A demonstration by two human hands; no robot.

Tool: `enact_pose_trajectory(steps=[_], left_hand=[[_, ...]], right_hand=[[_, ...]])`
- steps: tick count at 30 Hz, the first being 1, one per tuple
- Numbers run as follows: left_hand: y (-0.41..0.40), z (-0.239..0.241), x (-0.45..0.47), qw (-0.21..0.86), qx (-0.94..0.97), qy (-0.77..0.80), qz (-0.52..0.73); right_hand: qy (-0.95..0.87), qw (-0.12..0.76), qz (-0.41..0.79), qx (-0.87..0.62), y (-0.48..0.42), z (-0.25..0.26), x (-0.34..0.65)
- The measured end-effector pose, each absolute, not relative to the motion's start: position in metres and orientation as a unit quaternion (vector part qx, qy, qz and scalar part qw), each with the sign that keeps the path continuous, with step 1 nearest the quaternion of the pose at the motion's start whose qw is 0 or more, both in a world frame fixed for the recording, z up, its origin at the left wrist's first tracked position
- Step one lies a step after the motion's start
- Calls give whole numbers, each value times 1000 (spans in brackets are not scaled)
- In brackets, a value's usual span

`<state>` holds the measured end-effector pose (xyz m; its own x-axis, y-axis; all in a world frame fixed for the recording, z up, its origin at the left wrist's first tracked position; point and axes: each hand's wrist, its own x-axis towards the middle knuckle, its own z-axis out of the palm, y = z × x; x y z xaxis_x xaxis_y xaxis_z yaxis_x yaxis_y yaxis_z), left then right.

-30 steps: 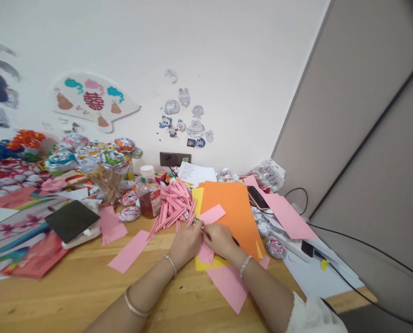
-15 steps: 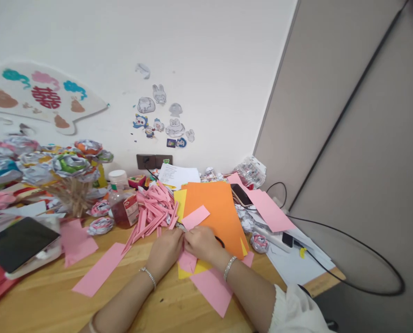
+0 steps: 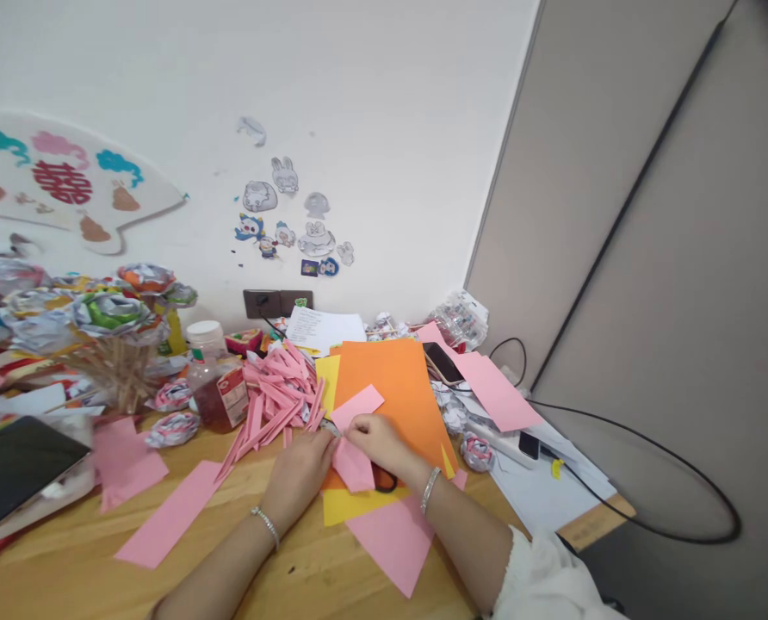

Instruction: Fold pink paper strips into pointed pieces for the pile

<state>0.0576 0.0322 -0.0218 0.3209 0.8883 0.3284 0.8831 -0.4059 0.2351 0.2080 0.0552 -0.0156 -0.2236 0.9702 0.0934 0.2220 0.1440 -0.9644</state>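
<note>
Pink paper piece (image 3: 353, 465) sits between the 2 hands, above the yellow sheet (image 3: 342, 510) and the near end of the orange sheets (image 3: 384, 370). Left hand (image 3: 300, 474): fingertips together, pinching the piece at its upper left edge. Right hand (image 3: 377, 439): thumb and fingers together, clamped on the upper edge of the same piece. Hands nearly touching; exact finger placement partly hidden. Black loop (image 3: 393, 486) pokes out under the right wrist; rest of it covered.

1 small pink strip (image 3: 362, 405) lies flat on the orange, just beyond the right hand. Larger pink sheet (image 3: 397, 542) on the wooden table (image 3: 332, 577), near side, partly under the right forearm. Long pink sheet (image 3: 170, 515) left of the left hand, its far end by the heap of folded pink strips (image 3: 281, 387).

Bottle (image 3: 213, 396) with white cap upright, left of the heap; 2 paper flowers (image 3: 173, 429) beside it. Phone (image 3: 442, 362) right of the orange. Dark flat device (image 3: 26, 465) far left.
</note>
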Motion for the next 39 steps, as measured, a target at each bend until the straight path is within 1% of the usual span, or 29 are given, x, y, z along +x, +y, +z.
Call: enact_pose_trajectory(steps=[8, 14, 20, 25, 27, 31, 39], left_hand=[[32, -22, 59, -7, 805, 554, 210], [34, -22, 58, -1, 789, 560, 251], [35, -21, 56, 71, 734, 589, 331], [39, -24, 52, 184, 645, 568, 477], [42, -25, 50, 223, 607, 559, 518], [44, -27, 50, 274, 575, 548, 542], [44, -26, 53, 391, 550, 490, 552]], right_hand=[[-498, 454, 608, -419, 74, -13, 221], [-447, 463, 651, -403, 75, -15, 219], [-459, 471, 623, -425, 67, -14, 214], [-528, 503, 540, -422, 60, -6, 212], [-567, 494, 516, -411, 59, -6, 212], [-588, 454, 527, -413, 63, -11, 214], [-598, 467, 511, -403, 69, -16, 219]])
